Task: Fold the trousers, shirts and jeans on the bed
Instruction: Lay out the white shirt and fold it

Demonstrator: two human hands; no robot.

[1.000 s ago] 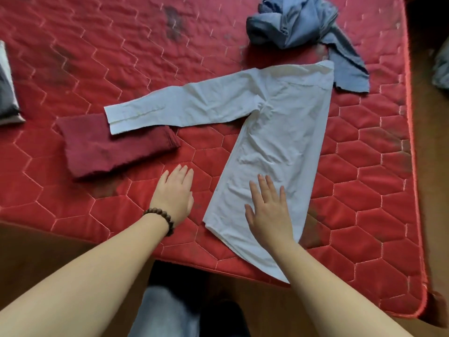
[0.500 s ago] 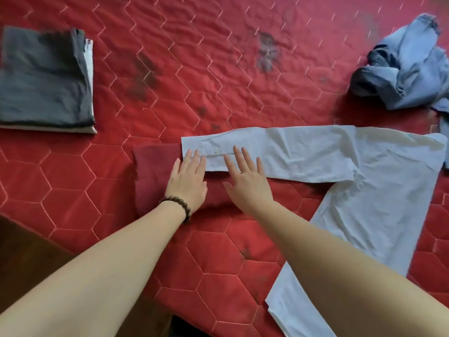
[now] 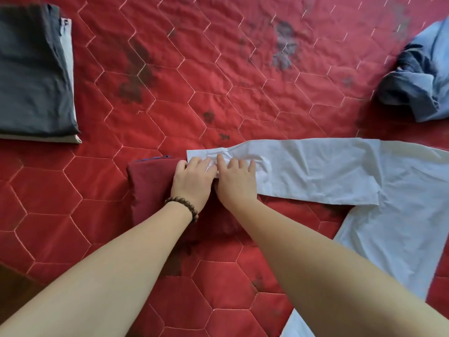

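A white long-sleeved shirt point(image 3: 379, 190) lies flat on the red quilted bed point(image 3: 218, 81), its sleeve stretched out to the left. My left hand point(image 3: 192, 182) and my right hand point(image 3: 237, 181) sit side by side at the cuff end of that sleeve, fingers curled into the bunched white fabric. The cuff overlaps a folded dark red garment point(image 3: 150, 188), which lies under my left hand. A folded dark grey garment point(image 3: 34, 74) rests on a light one at the far left. A crumpled blue-grey garment point(image 3: 418, 81) lies at the right edge.
The bed's near edge and a strip of dark floor point(image 3: 12, 283) show at the lower left. Dark stains mark the quilt point(image 3: 136, 79) in the middle. A beaded bracelet point(image 3: 184, 206) is on my left wrist.
Both hands moved from the shirt's hem leftward to the sleeve cuff, lay flat there, and now their fingers have closed on the cuff fabric. The view shifted left.
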